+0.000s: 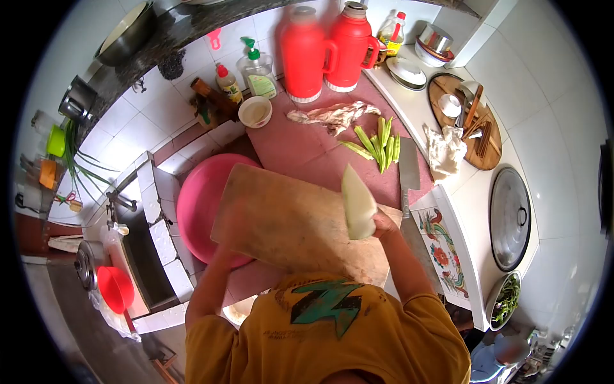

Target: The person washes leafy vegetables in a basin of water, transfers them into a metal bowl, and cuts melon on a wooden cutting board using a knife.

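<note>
A large pale green-white piece of melon or gourd [358,203] is held upright in my right hand [384,225], over the right part of a wooden cutting board [288,214]. My left hand [238,221] is smeared by motion over the board's left end, so its fingers cannot be made out. Under that end of the board lies a pink basin [198,205]. Beyond the board are several okra pods [382,146], and a cleaver [409,173] rests to their right.
Two red thermoses [304,57] stand at the back beside a soap bottle [261,73] and a small bowl [255,112]. A cloth [339,116] lies before them. On the right are a round tray [492,153], a metal lid [510,217] and a bowl of greens [505,299]. A sink [150,256] is left.
</note>
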A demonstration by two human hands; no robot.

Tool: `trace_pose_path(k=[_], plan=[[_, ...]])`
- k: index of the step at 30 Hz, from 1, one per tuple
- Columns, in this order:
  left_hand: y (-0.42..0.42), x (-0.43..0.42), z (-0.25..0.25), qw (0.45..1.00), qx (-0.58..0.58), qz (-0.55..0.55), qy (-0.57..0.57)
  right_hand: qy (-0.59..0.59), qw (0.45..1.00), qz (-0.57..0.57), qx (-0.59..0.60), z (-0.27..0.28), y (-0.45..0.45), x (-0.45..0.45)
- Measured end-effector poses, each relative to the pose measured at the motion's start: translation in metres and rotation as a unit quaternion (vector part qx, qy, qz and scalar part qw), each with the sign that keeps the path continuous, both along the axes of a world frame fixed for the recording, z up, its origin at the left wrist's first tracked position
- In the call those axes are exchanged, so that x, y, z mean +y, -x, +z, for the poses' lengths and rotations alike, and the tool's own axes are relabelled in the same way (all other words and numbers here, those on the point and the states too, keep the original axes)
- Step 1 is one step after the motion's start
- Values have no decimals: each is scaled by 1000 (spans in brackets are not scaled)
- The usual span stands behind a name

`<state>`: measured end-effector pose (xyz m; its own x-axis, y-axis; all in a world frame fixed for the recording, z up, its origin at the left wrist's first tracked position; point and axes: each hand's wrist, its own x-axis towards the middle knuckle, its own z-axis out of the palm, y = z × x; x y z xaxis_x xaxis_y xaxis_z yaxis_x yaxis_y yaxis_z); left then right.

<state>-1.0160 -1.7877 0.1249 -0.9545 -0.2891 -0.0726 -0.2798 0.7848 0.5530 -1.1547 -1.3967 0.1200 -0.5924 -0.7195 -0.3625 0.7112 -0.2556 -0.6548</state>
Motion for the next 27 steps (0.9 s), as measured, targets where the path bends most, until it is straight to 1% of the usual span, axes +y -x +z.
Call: trace_pose_path(k=[1,2,3,4,5,7,8,10,11,12,13,14,15,16,17,18,19,20,22,23,24,26,27], plan=[[10,34,14,990,-40,-39,-126,-12,999,-14,49,24,-11,-16],[16,66,29,962,-79,-79,-251,-75,995,-8,71,27,-15,-28],[19,96,51,894,-84,-43,-439,-138,986,-5,95,31,-15,-37],[22,116,64,789,-87,-6,-608,-169,972,8,164,44,-18,-45],[26,123,59,792,-99,7,-603,-240,946,40,213,57,-20,-51],[35,131,42,797,-123,35,-590,-375,870,104,303,75,-23,-57],[33,132,37,767,-133,47,-626,-379,849,114,351,62,-24,-52],[23,129,28,701,-156,78,-692,-327,916,140,184,82,-14,-30],[18,129,21,672,-157,99,-717,-273,951,20,144,36,-3,-1],[14,129,14,642,-157,121,-740,-371,883,-83,276,12,18,26],[11,128,10,612,-153,144,-762,-558,685,-161,440,0,33,53],[8,127,17,635,-145,161,-741,-675,521,-208,479,-14,40,76],[9,126,30,659,-135,175,-719,-733,481,-200,437,-25,46,94],[12,125,38,681,-123,189,-697,-741,525,-141,393,-32,52,109],[15,117,28,765,-92,143,-621,-744,565,-80,346,-39,56,118],[18,104,10,838,-61,94,-534,-738,568,-85,355,-41,58,118],[22,95,1,897,-29,42,-438,-731,570,-90,364,-43,59,118],[26,95,11,930,5,31,-365,-724,572,-97,372,-46,61,119],[31,98,52,975,70,6,-212,-718,586,-112,358,-52,64,121],[33,101,69,982,86,-20,-168,-716,592,-118,351,-55,64,124],[35,104,85,986,101,-47,-124,-726,581,-106,352,-54,61,127],[43,105,95,982,147,-112,-35,-747,556,-83,354,-52,57,134],[47,106,96,973,176,-149,8,-750,561,-92,339,-53,54,139]])
